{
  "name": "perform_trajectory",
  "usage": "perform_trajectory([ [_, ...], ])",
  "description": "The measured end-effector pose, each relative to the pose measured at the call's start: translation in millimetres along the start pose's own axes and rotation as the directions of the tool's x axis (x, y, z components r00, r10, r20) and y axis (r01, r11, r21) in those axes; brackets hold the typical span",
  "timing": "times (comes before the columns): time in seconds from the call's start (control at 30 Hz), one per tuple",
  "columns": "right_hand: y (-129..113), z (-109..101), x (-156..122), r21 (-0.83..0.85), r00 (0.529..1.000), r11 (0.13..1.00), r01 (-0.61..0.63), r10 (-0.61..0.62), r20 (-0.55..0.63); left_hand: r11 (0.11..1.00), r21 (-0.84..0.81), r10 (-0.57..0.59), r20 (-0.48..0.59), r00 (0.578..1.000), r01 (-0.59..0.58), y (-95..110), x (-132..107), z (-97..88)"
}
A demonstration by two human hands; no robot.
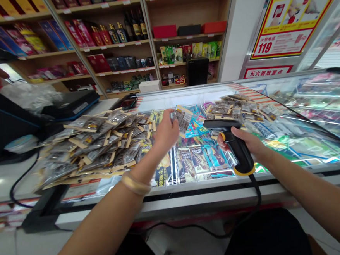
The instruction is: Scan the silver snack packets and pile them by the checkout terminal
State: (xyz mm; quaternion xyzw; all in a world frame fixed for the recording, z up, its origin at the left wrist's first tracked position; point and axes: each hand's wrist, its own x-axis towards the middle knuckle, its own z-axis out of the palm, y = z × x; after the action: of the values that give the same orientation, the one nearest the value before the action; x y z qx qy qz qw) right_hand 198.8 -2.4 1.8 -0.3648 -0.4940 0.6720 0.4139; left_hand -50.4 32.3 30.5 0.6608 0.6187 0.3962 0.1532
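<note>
My left hand (pixel 167 132) is closed on a small clear snack packet (pixel 181 117), held up over the glass freezer lid (pixel 185 99). A pale bangle sits on that wrist. My right hand (pixel 248 141) grips a black and yellow barcode scanner (pixel 231 138) by its handle, its head pointing left toward the packet. The scanner's black cable (pixel 258 199) hangs down in front of the freezer. A big heap of like packets (pixel 95 144) lies left of my left hand. A smaller heap (pixel 238 107) lies beyond the scanner.
The glass-topped freezer holds ice-cream wrappers (pixel 198 158) inside. A black monitor (pixel 0 120) and cables stand at the left. Wooden shelves (pixel 123 45) with boxes and bottles line the back wall. A red and yellow poster (pixel 293 14) hangs at the right.
</note>
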Motion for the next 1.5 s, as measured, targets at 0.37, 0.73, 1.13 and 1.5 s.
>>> perform_trajectory([
  [0.37,14,101,42,0.054,0.963,0.998,-0.035,0.019,0.267,0.639,0.769,0.056,-0.031,0.998,-0.012,-28,-12,-121.3],
  [0.73,27,125,53,0.162,0.962,0.979,-0.121,0.076,0.261,0.476,0.864,0.185,0.085,0.979,-0.166,-43,-36,-111.6],
  [1.13,26,126,53,0.153,0.97,0.988,-0.017,-0.021,0.241,0.509,0.779,0.299,0.24,0.924,-0.367,-36,-45,-89.6],
  [1.5,-10,42,15,0.109,0.982,0.979,0.172,-0.18,0.058,0.844,0.432,0.191,0.314,0.93,-0.319,19,-19,-17.3],
])
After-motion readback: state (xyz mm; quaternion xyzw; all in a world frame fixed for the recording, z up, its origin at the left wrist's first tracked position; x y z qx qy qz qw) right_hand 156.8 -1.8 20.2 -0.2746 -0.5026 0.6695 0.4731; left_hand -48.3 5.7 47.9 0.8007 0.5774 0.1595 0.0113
